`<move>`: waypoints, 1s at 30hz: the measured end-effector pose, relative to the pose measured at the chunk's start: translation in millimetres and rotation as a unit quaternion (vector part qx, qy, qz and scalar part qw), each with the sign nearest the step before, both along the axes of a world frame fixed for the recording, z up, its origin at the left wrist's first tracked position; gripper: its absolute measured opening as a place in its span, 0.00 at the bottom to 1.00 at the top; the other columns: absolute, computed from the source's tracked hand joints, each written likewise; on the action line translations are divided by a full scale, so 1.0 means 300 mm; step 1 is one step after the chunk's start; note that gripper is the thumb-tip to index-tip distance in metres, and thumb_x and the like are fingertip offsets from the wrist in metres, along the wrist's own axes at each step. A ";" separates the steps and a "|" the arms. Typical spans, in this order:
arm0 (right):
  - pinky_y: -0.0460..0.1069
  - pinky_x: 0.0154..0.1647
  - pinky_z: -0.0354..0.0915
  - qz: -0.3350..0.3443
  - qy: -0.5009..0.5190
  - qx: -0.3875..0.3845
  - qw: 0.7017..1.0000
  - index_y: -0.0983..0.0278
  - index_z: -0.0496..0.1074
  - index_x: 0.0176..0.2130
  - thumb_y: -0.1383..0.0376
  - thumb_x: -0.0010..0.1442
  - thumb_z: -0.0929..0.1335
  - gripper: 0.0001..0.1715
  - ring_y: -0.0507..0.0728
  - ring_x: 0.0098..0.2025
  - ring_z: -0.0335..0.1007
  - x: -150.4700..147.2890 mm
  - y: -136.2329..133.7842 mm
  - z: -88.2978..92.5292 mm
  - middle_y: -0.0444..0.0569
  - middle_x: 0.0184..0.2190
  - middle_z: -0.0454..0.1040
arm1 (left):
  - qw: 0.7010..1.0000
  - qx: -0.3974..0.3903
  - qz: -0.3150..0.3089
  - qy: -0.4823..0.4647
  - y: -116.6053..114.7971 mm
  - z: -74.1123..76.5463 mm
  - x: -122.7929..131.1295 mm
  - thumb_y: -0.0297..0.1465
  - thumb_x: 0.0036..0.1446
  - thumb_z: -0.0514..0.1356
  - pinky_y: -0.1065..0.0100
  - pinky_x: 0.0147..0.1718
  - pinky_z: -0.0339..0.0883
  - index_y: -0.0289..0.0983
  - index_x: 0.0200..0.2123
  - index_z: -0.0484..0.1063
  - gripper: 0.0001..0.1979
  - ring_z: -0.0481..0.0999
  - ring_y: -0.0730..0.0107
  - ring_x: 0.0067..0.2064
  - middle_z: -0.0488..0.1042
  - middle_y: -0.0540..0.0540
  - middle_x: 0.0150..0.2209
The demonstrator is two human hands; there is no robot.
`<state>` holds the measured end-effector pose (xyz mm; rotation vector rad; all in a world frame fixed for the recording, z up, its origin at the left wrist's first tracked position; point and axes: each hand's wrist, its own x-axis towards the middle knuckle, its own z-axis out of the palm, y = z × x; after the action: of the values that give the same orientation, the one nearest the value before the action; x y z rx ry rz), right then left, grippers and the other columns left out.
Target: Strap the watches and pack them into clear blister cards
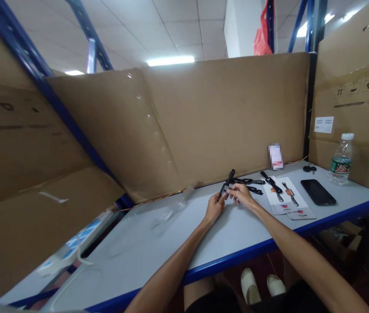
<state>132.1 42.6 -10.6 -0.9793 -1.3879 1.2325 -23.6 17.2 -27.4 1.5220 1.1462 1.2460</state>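
Note:
My left hand [215,208] grips the lower end of a slim black-handled tool [231,175], which slants up to the right above the table. Fingers of my right hand [241,195] pinch at its middle, around a small greyish part that is mostly hidden. The tool's exact kind does not show. Just behind my hands lie more black tools [247,181] of a similar shape. To their right, another black tool [271,181] rests partly on printed cards [298,198] that picture black-handled tools with orange pieces.
A black phone [317,192], keys [308,168] and a water bottle [341,161] stand or lie at the right. A small upright screen or card [275,156] leans at the back. Clear plastic packaging [174,208] lies left. Cardboard walls [230,117] enclose the grey table [132,252].

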 end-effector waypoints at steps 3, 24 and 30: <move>0.40 0.11 0.54 0.011 0.001 0.000 1.000 0.63 0.66 0.26 0.59 0.54 0.75 0.17 0.47 0.14 0.63 -0.001 0.004 -0.006 0.41 0.20 0.74 | 1.000 0.006 -0.008 -0.002 0.001 -0.003 0.000 0.55 0.52 0.64 0.74 0.15 0.45 0.38 0.30 0.66 0.25 0.52 0.80 0.14 0.58 0.59 0.15; 0.42 0.13 0.54 -0.040 -0.005 -0.014 0.999 0.63 0.68 0.27 0.66 0.53 0.75 0.12 0.49 0.15 0.63 0.003 0.014 0.004 0.41 0.18 0.73 | 0.999 -0.035 -0.006 -0.021 -0.014 0.013 0.001 0.49 0.56 0.65 0.74 0.14 0.42 0.37 0.30 0.67 0.21 0.52 0.81 0.13 0.57 0.59 0.15; 0.41 0.14 0.56 0.024 0.002 -0.064 0.998 0.64 0.72 0.27 0.65 0.48 0.78 0.13 0.50 0.19 0.67 0.014 0.002 0.010 0.43 0.21 0.75 | 0.996 -0.067 0.009 -0.051 0.009 0.002 -0.009 0.52 0.51 0.67 0.74 0.12 0.41 0.38 0.30 0.65 0.24 0.52 0.81 0.13 0.55 0.61 0.15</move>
<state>136.3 43.2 -7.6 -1.0349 -1.3493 1.3731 -26.3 20.0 -26.7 1.3373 1.1540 1.2192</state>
